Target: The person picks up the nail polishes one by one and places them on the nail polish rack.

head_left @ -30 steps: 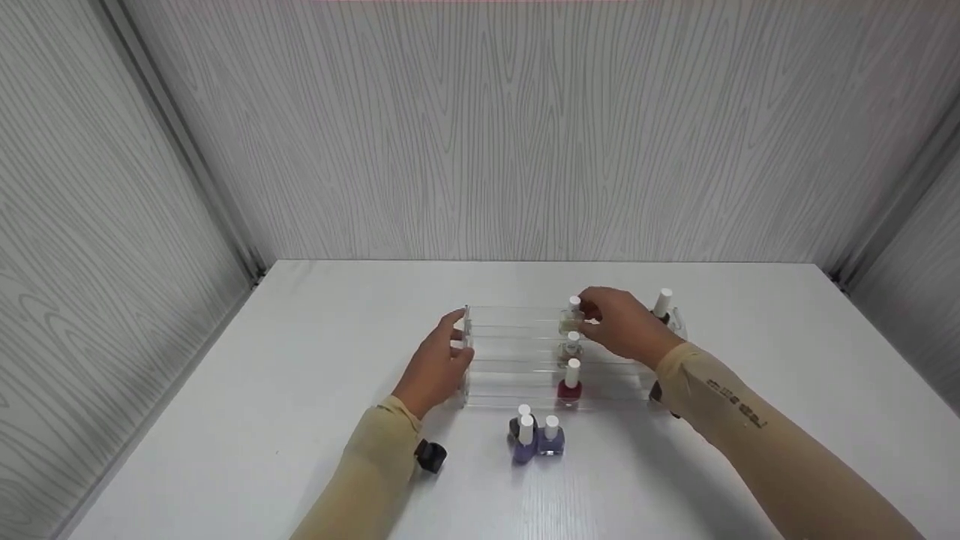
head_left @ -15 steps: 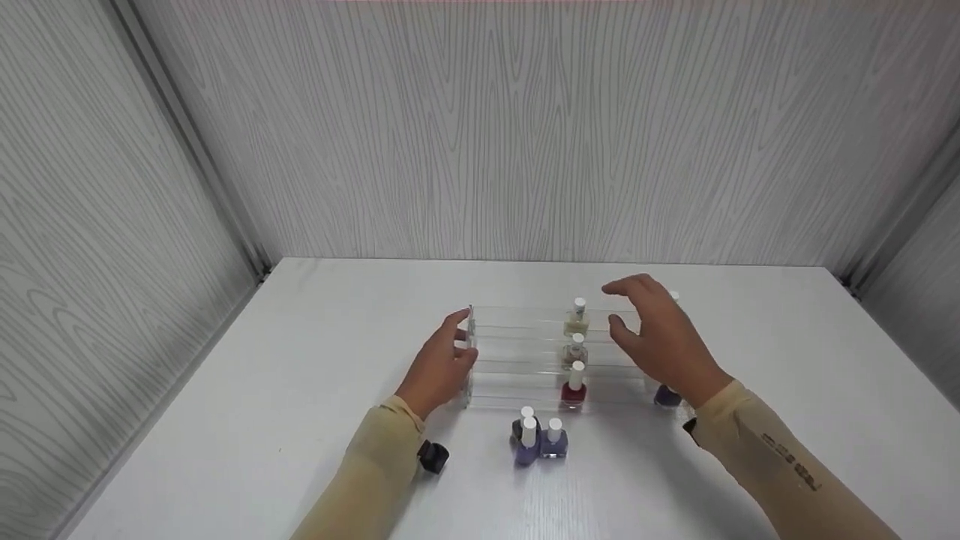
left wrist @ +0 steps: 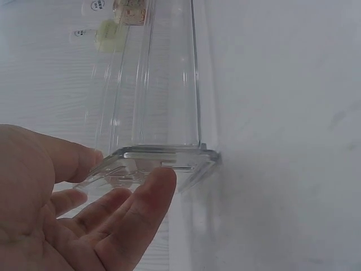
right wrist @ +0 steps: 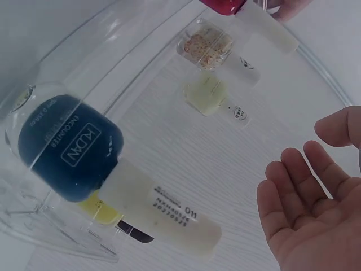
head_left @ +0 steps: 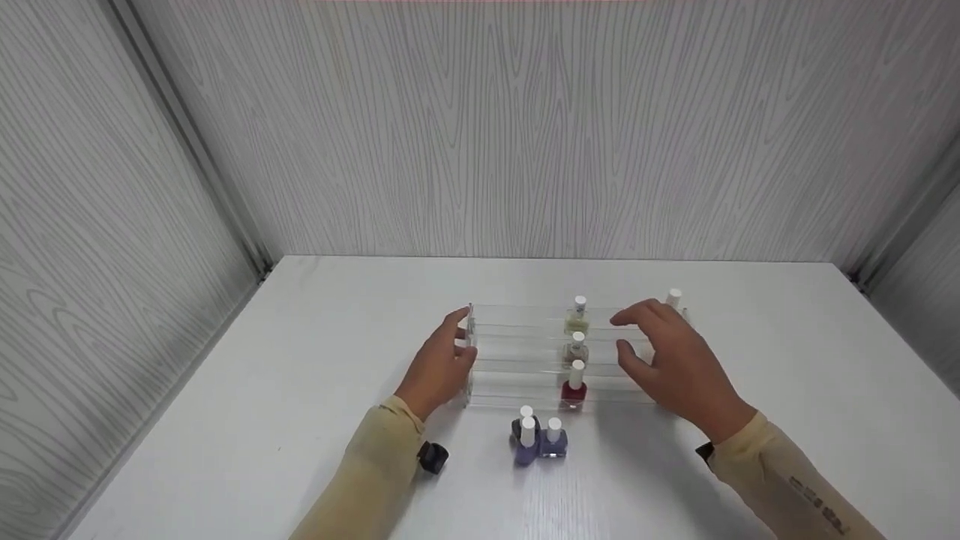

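Observation:
A clear acrylic tiered rack (head_left: 517, 382) stands on the white table. My left hand (head_left: 439, 371) holds its left end panel (left wrist: 163, 152) between thumb and fingers. Down the rack's middle stand a pale yellow nail polish bottle (head_left: 577, 322), a glittery one (head_left: 576, 352) and a red one (head_left: 574, 391), each on its own tier. My right hand (head_left: 682, 367) hovers over the rack's right part, fingers spread and holding nothing. A dark blue nail polish bottle (right wrist: 70, 147) sits at the rack's right end, with a yellow one (right wrist: 101, 209) behind it.
In front of the rack, a purple nail polish bottle (head_left: 526, 450), another purple one (head_left: 553, 442) and a dark one (head_left: 517, 429) stand close together. Grey wood-grain panels (head_left: 525, 135) close off the table's back and sides.
My right hand has let go of the pale yellow bottle on the back tier, drawn back to the right and then come lower. My left hand keeps its place on the rack.

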